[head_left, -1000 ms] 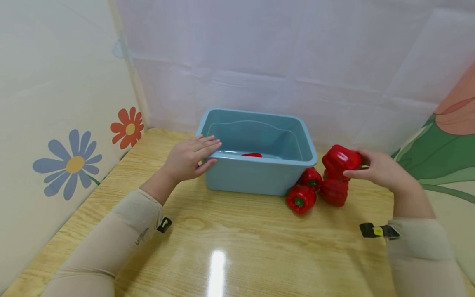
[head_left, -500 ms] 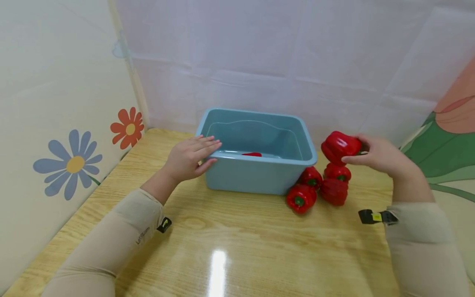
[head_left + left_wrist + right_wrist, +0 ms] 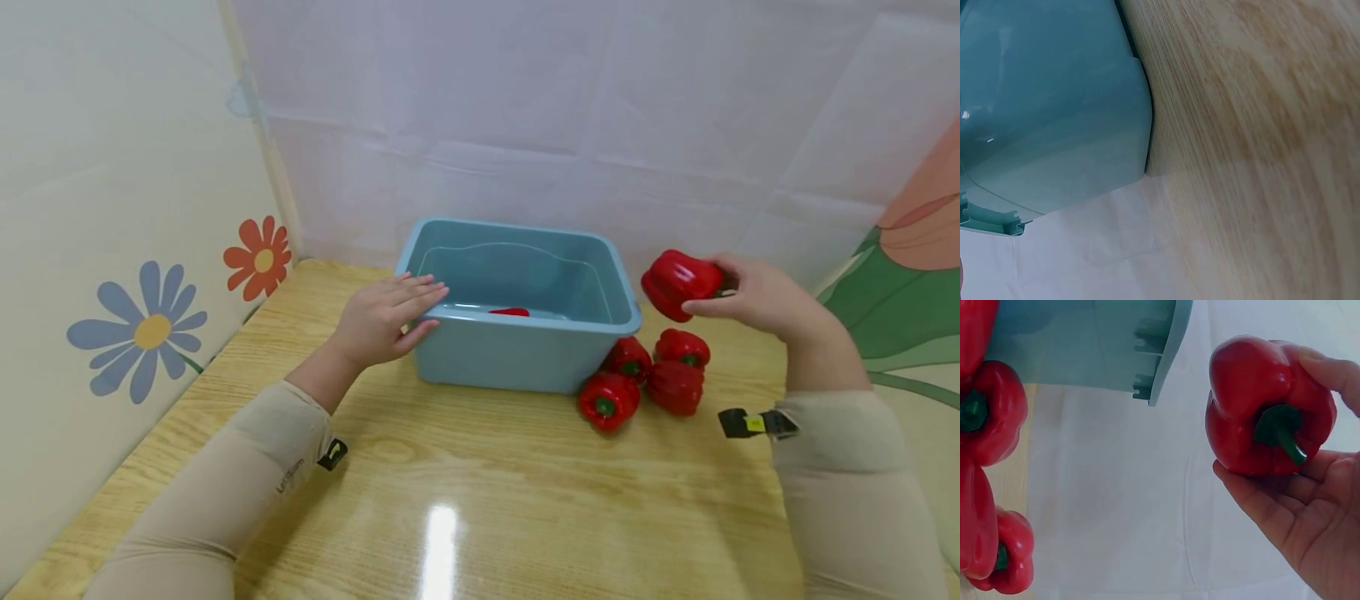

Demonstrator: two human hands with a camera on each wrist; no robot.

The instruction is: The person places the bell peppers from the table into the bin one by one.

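Note:
My right hand [image 3: 765, 298] grips a red bell pepper [image 3: 679, 284] between thumb and fingers, holding it up in the air to the right of the blue bin [image 3: 517, 354]. In the right wrist view the held pepper [image 3: 1269, 406] shows its green stem turned toward the camera. My left hand [image 3: 388, 318] rests on the bin's front left rim corner with its fingers straight. Several more red bell peppers [image 3: 607, 402] lie bunched on the table by the bin's front right corner. Inside the bin, a small red piece [image 3: 510, 312] shows above the front rim; its whole shape is hidden.
The wooden table [image 3: 480, 483] reaches back to a pale sheet-covered wall [image 3: 517, 108] behind the bin. A panel with printed flowers [image 3: 152, 332] stands at the left, and another one [image 3: 900, 317] at the right. The left wrist view shows the bin's side wall [image 3: 1054, 106].
My right hand has raised the held pepper off the other peppers and brought it slightly left. The pepper beneath it has come into view. The left hand and the bin stay put.

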